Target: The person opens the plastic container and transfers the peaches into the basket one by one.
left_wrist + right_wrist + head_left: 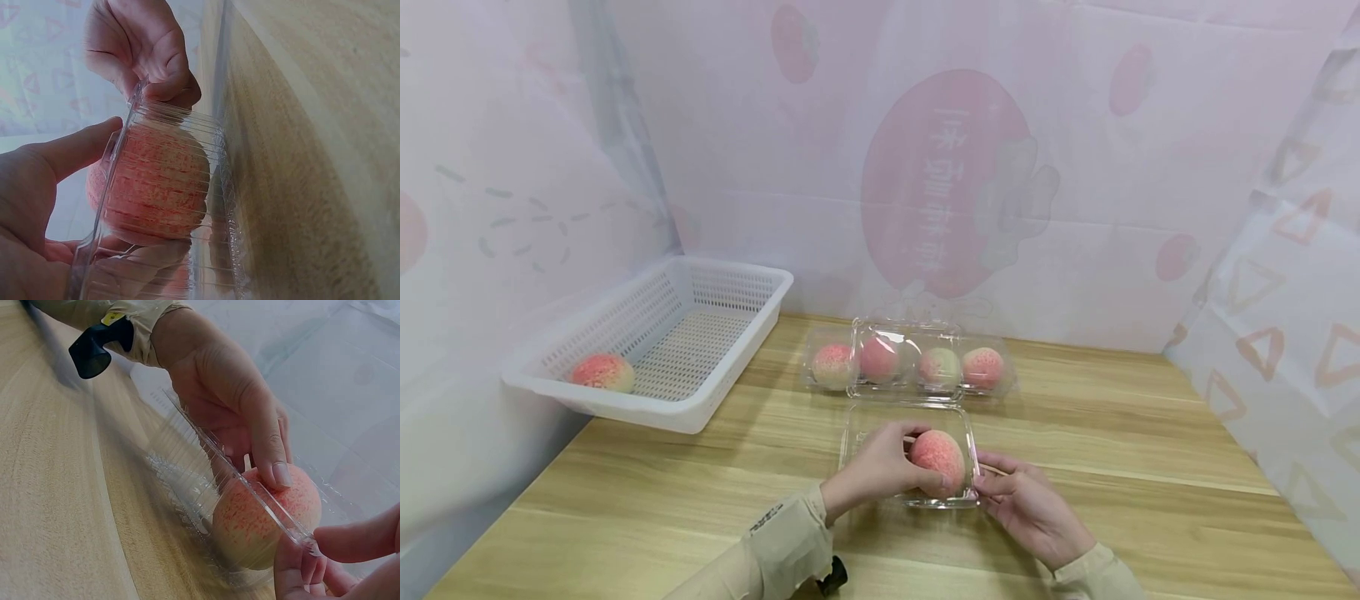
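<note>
- While the head view looks down, your left hand [876, 465] grips the peach [937, 461] between thumb and fingers, within the tray of the open clear clamshell box [880, 421]; your right hand [1033, 510] pinches the tray's rim on the right side. The peach will probably handle as light, so a gentle hold around its widest part should do; the box looks thin and likely to flex, best steadied by its rim. The peach is round, coral-pink fading to pale yellow. Behind stand clear packs of peaches [832, 367], and a white basket [700, 342] holds another peach [604, 372].
- In the left wrist view, the peach shows through the tray's ribbed wall and bulges above the rim; whether it touches the tray's floor, you cannot tell. That glossy plastic may prove slippery and crease under a hard squeeze.
- In the right wrist view, your left thumb lies on the peach's red-speckled top, its lower side paler, while your right thumb and fingers pinch the rim's corner.
</note>
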`<action>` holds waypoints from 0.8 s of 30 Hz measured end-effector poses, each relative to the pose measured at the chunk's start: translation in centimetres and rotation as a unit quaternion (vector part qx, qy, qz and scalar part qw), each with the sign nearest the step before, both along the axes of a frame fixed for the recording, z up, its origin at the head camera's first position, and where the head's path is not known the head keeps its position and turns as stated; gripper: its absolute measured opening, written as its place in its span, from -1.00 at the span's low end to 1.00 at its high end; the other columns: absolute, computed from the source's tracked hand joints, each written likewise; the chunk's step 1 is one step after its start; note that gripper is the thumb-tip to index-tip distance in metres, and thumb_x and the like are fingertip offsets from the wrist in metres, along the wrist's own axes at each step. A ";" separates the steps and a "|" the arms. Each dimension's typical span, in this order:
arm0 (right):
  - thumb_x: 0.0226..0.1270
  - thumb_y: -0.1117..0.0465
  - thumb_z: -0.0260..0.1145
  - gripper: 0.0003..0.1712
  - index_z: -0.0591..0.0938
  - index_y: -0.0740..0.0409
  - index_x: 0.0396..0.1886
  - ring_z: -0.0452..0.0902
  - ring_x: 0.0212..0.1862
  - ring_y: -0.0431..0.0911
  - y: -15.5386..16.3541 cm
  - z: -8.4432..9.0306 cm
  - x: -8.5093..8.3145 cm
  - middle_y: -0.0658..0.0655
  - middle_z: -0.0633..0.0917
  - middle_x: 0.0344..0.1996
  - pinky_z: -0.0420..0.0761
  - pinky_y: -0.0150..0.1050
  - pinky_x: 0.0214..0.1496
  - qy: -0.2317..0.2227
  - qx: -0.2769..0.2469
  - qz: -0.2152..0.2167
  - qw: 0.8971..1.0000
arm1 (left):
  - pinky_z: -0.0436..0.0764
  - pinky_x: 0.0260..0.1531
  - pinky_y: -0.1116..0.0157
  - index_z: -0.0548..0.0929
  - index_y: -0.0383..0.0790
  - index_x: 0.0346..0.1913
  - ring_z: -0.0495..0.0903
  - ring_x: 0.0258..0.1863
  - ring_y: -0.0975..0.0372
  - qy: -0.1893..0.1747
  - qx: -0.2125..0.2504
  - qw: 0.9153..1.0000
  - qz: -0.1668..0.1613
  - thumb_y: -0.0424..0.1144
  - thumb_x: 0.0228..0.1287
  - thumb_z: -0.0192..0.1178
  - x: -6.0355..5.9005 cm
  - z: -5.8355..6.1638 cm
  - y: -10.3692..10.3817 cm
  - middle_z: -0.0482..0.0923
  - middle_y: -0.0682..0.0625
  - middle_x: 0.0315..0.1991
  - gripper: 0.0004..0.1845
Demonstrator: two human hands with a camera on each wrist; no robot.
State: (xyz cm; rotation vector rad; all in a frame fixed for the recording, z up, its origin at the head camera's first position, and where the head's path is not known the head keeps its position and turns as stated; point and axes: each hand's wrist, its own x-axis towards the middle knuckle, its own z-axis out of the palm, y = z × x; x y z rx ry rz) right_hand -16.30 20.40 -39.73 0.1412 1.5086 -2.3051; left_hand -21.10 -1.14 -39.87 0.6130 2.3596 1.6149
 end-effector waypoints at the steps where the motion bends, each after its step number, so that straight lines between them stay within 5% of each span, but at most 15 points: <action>1: 0.36 0.56 0.07 -0.33 0.06 0.60 0.40 0.55 -0.12 -0.13 0.0 0.0 0.0 0.17 0.60 -0.15 0.56 -0.31 0.03 0.000 0.000 0.000 1.000 | 0.65 -0.15 0.25 0.60 -0.31 0.13 0.64 -0.14 0.18 0.002 0.000 1.000 0.001 -0.27 -0.17 0.60 0.0 0.0 0.0 0.66 -0.03 -0.13 -0.31; 24: 0.35 0.56 0.09 -0.35 0.10 0.62 0.38 0.57 -0.13 -0.12 0.1 0.0 0.1 0.19 0.63 -0.16 0.58 -0.31 0.00 0.003 -0.001 -0.001 1.000 | 0.66 -0.13 0.23 0.57 -0.31 0.14 0.64 -0.11 0.12 0.004 0.008 1.000 0.015 -0.22 -0.17 0.62 -0.2 0.2 -0.3 0.65 -0.07 -0.07 -0.28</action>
